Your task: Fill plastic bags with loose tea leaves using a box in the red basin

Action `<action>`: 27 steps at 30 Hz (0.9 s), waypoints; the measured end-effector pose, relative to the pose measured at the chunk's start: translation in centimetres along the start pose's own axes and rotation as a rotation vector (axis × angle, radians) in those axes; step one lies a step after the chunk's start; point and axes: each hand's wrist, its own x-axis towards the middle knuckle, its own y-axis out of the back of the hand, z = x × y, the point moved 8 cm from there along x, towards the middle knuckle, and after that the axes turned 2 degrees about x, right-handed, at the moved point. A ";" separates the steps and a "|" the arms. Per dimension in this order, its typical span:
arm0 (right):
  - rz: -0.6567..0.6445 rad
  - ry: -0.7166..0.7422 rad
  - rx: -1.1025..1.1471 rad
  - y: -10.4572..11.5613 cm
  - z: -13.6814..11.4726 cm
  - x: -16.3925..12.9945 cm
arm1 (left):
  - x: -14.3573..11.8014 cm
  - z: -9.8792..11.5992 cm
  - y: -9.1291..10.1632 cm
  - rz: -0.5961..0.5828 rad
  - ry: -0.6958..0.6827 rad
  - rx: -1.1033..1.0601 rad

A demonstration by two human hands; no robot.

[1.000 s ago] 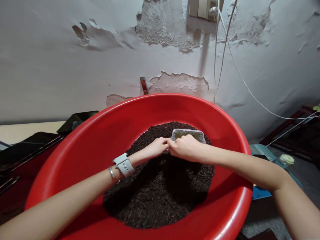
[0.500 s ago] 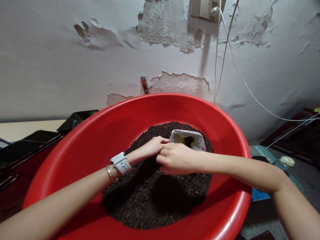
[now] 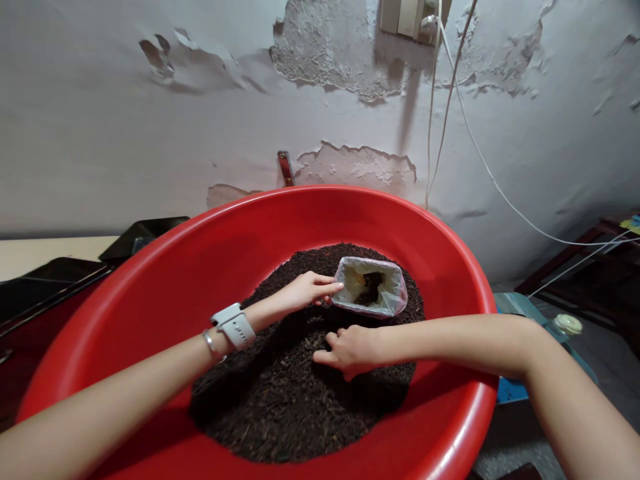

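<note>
Item: my left hand (image 3: 317, 291), its fingers closed in a narrow pinch on the left edge of a small open-topped rectangular bag with a translucent pinkish-white plastic outside and a pale lining (image 3: 393, 280). The bag sits tilted toward me, mouth facing up, over the far part of the heap; a little dark matter shows inside.

Item: my right hand (image 3: 353, 350), apart from the bag and nearer to me, palm down, fingers loosely bent and somewhat parted. It is low over a broad heap of dark brown, shredded loose leaf (image 3: 295, 407); whether my fingertips touch it, I cannot tell.

Item: one large round red plastic tub (image 3: 215, 260), holding the heap; my right forearm passes over its rim.

Worn on my left wrist: a pale grey watch strap (image 3: 239, 328) and a silver bangle (image 3: 210, 343).

Behind: a peeling whitish wall (image 3: 100, 120) with thin white cables (image 3: 480, 157).
</note>
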 end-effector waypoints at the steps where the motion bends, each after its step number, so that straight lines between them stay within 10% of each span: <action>1: -0.012 -0.011 0.026 -0.1 0.1 0.1 | 0.0 0.0 0.0 0.004 0.004 0.000; 10: 0.102 -0.055 -0.023 -0.7 0.2 0.5 | 0.0 -0.1 0.0 0.016 0.017 -0.037; 20: -0.119 -0.073 0.165 -1.7 0.4 0.4 | 0.1 -0.2 0.0 0.018 -0.031 0.042; 27: -0.066 -0.051 0.110 2.7 0.5 -1.6 | -0.1 0.3 -0.1 0.016 -0.080 0.075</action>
